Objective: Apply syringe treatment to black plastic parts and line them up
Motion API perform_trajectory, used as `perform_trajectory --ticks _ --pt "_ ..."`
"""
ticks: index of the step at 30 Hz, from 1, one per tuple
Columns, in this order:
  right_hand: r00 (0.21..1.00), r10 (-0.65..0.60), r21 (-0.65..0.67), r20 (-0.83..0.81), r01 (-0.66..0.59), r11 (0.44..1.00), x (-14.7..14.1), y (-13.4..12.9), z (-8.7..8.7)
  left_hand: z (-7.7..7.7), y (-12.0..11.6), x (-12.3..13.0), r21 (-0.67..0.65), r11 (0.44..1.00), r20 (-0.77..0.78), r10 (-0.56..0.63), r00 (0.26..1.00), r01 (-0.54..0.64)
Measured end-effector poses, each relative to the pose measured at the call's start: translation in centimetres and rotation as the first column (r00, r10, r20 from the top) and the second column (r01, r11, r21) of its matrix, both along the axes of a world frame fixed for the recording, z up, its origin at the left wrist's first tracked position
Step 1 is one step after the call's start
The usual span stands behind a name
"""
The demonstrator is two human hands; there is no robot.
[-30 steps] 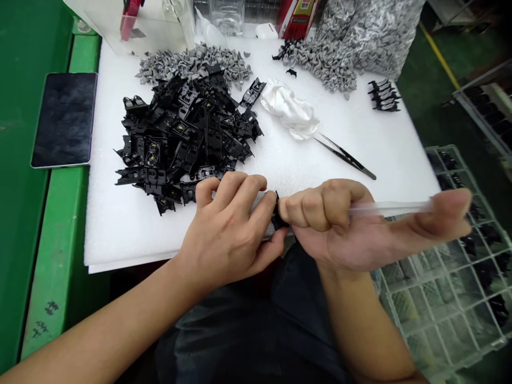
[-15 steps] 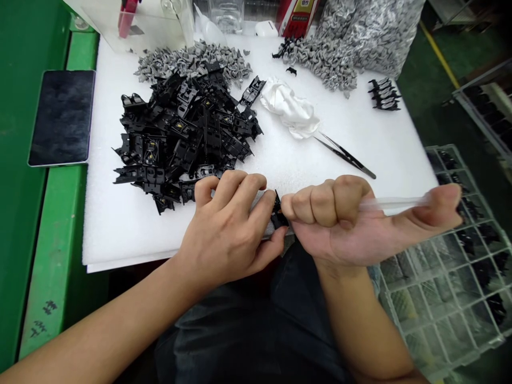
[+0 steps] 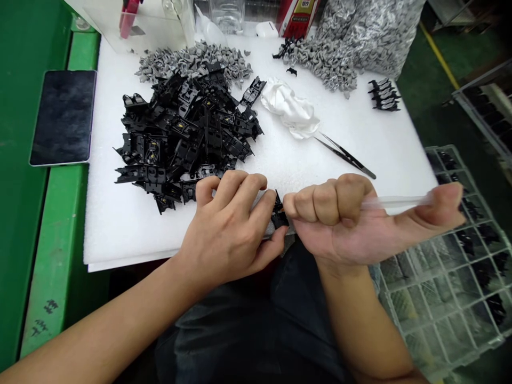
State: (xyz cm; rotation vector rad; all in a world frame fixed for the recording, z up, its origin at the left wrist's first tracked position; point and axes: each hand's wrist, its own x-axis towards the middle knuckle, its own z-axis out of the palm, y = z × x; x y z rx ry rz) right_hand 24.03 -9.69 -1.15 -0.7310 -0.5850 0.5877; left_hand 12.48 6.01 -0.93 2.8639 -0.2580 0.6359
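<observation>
Near the front edge of the white foam board (image 3: pixel 132 229), my left hand (image 3: pixel 232 229) pinches a small black plastic part (image 3: pixel 279 214) between thumb and index finger. My right hand (image 3: pixel 340 218) is curled beside that part, its fingertips close to it, with the thumb stretched out to the right. A thin translucent strip or tube (image 3: pixel 396 202) runs from the curled fingers to the right thumb. What its other end does at the black part is hidden. A large pile of black parts (image 3: pixel 188 138) lies behind my left hand.
Tweezers (image 3: pixel 348 154) and a white cloth (image 3: pixel 290 109) lie behind my right hand. Small grey pieces (image 3: pixel 196 58) and a silvery bag (image 3: pixel 376 32) are at the back. A tablet (image 3: pixel 63 117) is left, a clear compartment tray (image 3: pixel 448 277) right.
My right hand has shifted very slightly to the right. My left hand and the black part in it look almost the same.
</observation>
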Motion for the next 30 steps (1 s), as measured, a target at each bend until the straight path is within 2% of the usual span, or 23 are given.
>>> perform_trajectory --ticks 6,9,13,16,19,21,23,25,26,28,30 --pt "1.0 -0.016 -0.019 0.012 0.016 1.0 -0.2 -0.6 0.0 0.1 0.0 0.1 0.011 1.0 0.0 0.007 1.0 -0.007" --pt "0.994 -0.083 -0.018 0.072 0.085 0.996 0.7 -0.6 1.4 0.3 0.0 0.0 0.015 1.0 -0.012 0.014 1.0 -0.014" --pt "0.949 -0.186 -0.17 0.253 0.233 0.958 2.6 1.3 3.4 0.6 0.1 -0.2 -0.008 1.0 -0.035 0.02 0.999 -0.02" --pt "0.912 -0.081 -0.343 0.403 0.232 0.91 3.4 3.4 3.7 0.7 0.2 -0.3 -0.016 1.0 -0.046 0.012 0.999 -0.012" --pt "0.861 0.073 -0.494 0.503 0.217 0.842 3.7 4.2 3.6 0.6 0.2 -0.5 -0.024 1.0 -0.059 0.014 0.998 -0.016" --pt "0.831 0.068 -0.476 0.552 0.247 0.844 4.4 4.0 4.1 0.5 0.2 -0.6 -0.033 0.999 -0.066 0.026 0.997 -0.028" --pt "0.806 -0.068 -0.369 0.588 0.342 0.864 5.9 4.0 4.9 0.3 0.1 -0.6 -0.04 0.999 -0.071 0.027 0.997 -0.03" --pt "0.741 -0.157 -0.298 0.653 0.442 0.846 8.3 4.8 5.9 0.2 0.1 -0.7 -0.04 0.999 -0.066 0.022 0.998 -0.025" --pt "0.684 -0.129 -0.306 0.718 0.477 0.824 9.7 5.6 6.3 0.2 0.1 -0.7 -0.037 0.999 -0.062 0.022 0.998 -0.025" --pt "0.548 0.054 -0.393 0.835 0.523 0.756 12.3 7.8 6.9 0.2 0.1 -0.7 -0.032 0.999 -0.05 0.027 0.998 -0.028" --pt "0.441 0.199 -0.444 0.875 0.567 0.694 14.2 10.1 6.9 0.3 0.1 -0.7 -0.031 0.999 -0.042 0.031 0.999 -0.032"
